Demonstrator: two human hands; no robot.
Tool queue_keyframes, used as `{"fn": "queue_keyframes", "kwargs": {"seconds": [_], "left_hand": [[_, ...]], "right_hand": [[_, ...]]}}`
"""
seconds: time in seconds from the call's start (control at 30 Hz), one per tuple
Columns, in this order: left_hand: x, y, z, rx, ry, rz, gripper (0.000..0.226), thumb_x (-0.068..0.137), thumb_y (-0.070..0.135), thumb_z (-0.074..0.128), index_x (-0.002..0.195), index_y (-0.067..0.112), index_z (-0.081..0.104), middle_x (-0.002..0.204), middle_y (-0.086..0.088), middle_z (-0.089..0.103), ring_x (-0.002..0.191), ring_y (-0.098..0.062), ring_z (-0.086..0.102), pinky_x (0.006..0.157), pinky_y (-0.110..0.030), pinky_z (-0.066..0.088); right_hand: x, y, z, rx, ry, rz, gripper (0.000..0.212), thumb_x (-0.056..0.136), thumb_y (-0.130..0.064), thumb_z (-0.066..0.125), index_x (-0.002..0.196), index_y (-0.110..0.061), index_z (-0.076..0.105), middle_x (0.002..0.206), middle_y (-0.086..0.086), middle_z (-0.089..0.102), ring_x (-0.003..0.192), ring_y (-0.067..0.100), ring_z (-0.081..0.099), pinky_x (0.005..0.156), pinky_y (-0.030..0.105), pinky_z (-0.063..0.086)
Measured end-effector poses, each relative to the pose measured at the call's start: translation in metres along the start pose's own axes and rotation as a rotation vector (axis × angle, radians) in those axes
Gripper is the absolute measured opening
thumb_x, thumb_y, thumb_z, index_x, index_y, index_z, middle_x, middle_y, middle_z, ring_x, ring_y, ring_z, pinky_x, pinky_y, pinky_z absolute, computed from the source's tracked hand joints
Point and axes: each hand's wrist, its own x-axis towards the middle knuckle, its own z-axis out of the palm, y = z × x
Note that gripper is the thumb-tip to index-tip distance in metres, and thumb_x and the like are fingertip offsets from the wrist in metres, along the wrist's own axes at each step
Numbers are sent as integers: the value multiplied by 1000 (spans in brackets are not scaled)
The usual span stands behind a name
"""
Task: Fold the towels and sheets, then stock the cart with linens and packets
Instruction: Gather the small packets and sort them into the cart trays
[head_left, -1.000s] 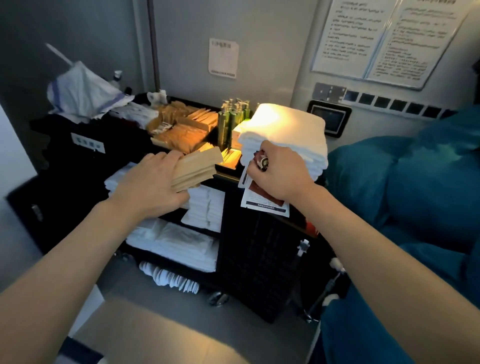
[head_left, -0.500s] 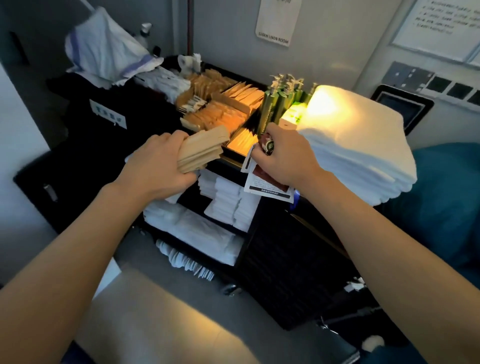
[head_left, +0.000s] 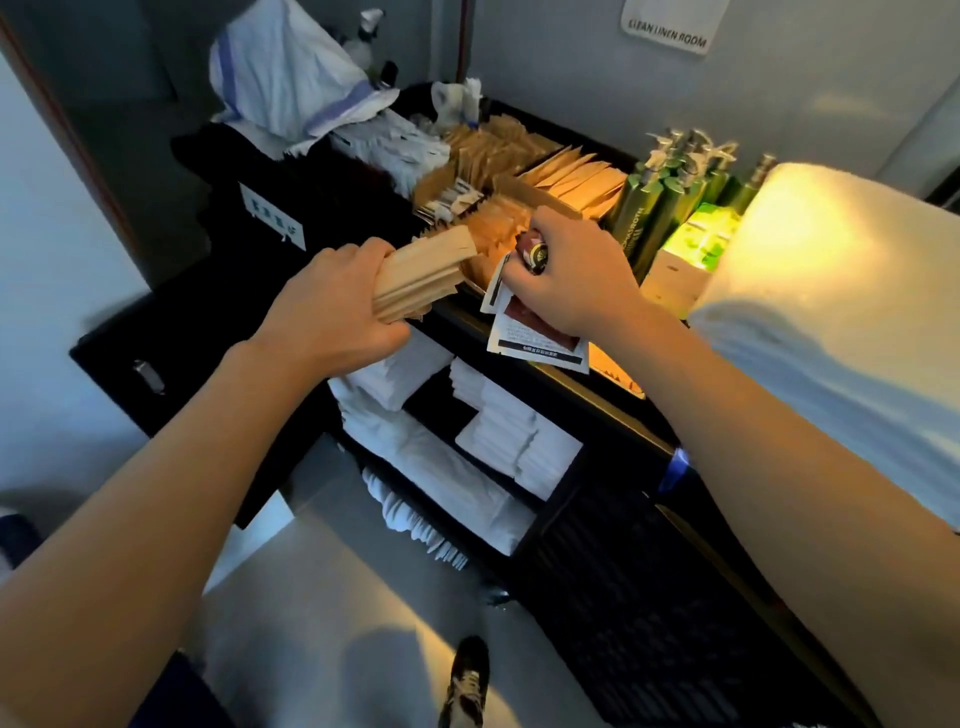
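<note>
Left hand (head_left: 332, 317) gripping stack of tan paper packets (head_left: 423, 273); right hand (head_left: 576, 280) clutching red-and-white sachets (head_left: 535, 338) over black housekeeping cart (head_left: 613, 415).

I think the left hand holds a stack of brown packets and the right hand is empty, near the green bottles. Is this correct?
Not quite: the head view shows the right hand holding red-and-white sachets, not empty. The left hand does hold the brown packets, and the green bottles are nearby.

Head-height view down onto cart (head_left: 613, 519)
</note>
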Motion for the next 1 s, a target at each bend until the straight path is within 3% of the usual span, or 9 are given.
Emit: {"fn": "queue_keyframes", "kwargs": {"seconds": [0.13,0.3,0.5,0.63,0.73,1.0], "left_hand": [[40,-4,6,16,-1,-56,73,72,50,66,135,21,47,110,-6,60,98,-28,57,79,-48,54],[75,-19,16,37,-11,-124,69,74,44,71,134,20,47,110,-8,61,94,-28,58,78,-47,54],[103,-40,18,42,-10,-188,71,67,51,62,130,21,49,101,-5,60,84,-27,59,71,-40,49],[126,-67,21,23,3,-188,65,73,45,70,128,19,49,101,-5,60,83,-27,59,70,-40,49],[150,-91,27,12,3,-163,64,74,44,71,129,19,50,101,-3,60,83,-25,57,71,-38,47],[242,-170,47,-38,-167,-31,67,62,53,63,124,30,51,95,6,59,83,-23,61,71,-37,50]], "right_hand": [[46,23,20,52,-4,-30,30,88,-53,51,83,-24,45,65,-12,47,58,6,44,52,30,27],[86,39,48,129,-13,-33,34,87,-53,51,83,-20,44,64,-7,48,56,13,47,51,31,26],[125,40,80,201,-13,43,38,86,-53,49,87,-16,53,73,-1,58,66,25,56,56,40,45],[145,42,101,267,26,71,39,81,-56,43,82,-17,48,67,-3,52,62,22,52,52,37,34],[163,45,118,265,14,88,38,83,-54,44,81,-17,47,67,-2,51,63,24,52,53,38,35],[237,54,157,190,91,174,28,86,-51,48,76,-25,44,65,-9,49,61,17,48,52,32,26]]}}
